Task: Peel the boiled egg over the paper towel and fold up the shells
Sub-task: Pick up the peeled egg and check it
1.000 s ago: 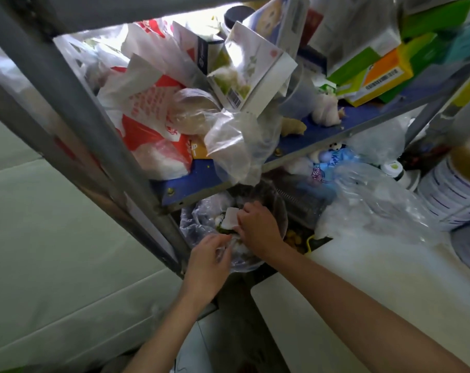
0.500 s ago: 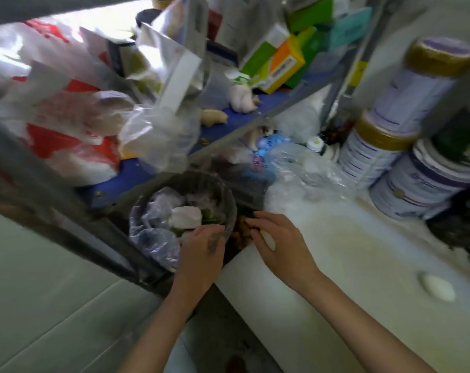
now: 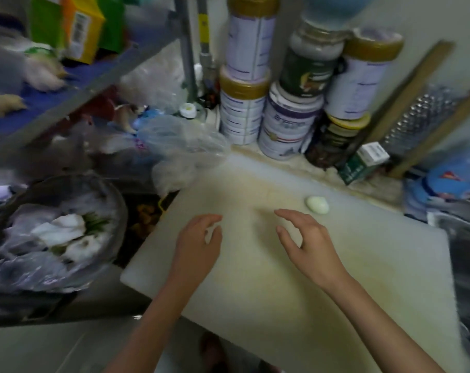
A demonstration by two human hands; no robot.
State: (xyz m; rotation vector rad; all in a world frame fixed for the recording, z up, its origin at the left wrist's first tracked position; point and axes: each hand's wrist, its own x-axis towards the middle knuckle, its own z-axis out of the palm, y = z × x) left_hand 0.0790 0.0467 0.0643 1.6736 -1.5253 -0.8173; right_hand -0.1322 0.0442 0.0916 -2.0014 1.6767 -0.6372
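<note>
The egg, peeled, smooth and pale, lies bare on the white board right of centre, near the board's far edge. Open board surrounds it on the near side and the left.

The right hand hovers just below and left of the egg, not touching it, its fingers spread apart and curled, holding nothing. The left hand is at centre frame over the board's left part, its fingers loosely bent and apart, also empty. A clear strip of board lies between the two hands.

The board is thick, matte and stained yellowish in the middle; it covers the bench, and its left corner juts out beside a bin at lower left. The bin is round, lined with crinkled clear plastic, and holds crumpled white paper and green scraps.

Along the board's far edge stand stacked cans with gold lids, hemming in that side. A small carton leans at the upper right, with a metal grater behind it. Loose plastic bags spill onto the board's upper left corner. A metal shelf crosses the upper left, cluttered and blurred.
</note>
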